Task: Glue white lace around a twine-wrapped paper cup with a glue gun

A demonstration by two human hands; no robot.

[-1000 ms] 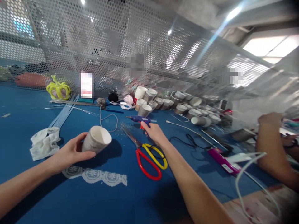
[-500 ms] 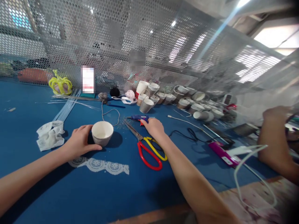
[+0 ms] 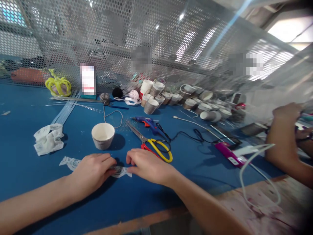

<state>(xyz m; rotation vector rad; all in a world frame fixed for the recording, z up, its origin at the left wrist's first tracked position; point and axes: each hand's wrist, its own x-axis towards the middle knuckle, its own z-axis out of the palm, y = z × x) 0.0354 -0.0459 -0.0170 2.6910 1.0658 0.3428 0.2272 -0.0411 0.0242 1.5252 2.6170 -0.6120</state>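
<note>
A strip of white lace trim (image 3: 69, 162) lies on the blue table, partly covered by my left hand (image 3: 94, 171). The left fingers are closed on the strip near its right part. At the lace's right end, my right hand (image 3: 149, 165) pinches the tip between thumb and bent fingers. Just beyond the left hand stands an upright off-white cup (image 3: 103, 141), touched by neither hand. Scissors (image 3: 160, 150) with red and yellow handles lie behind the right hand, which hides part of the red loop. A blue glue gun (image 3: 152, 125) rests past them.
Crumpled white lace (image 3: 49, 138) sits at the left. Along the mesh partition (image 3: 110, 42) are a phone (image 3: 88, 79), a yellow woven item (image 3: 58, 86), yarn balls and several cups (image 3: 151, 106). To the right lie cables, a purple glue gun (image 3: 227, 155) and another person's arm (image 3: 283, 140).
My left hand has let go of the cup and moved down onto the lace. My right hand has left the blue glue gun and come down to the lace's right end.
</note>
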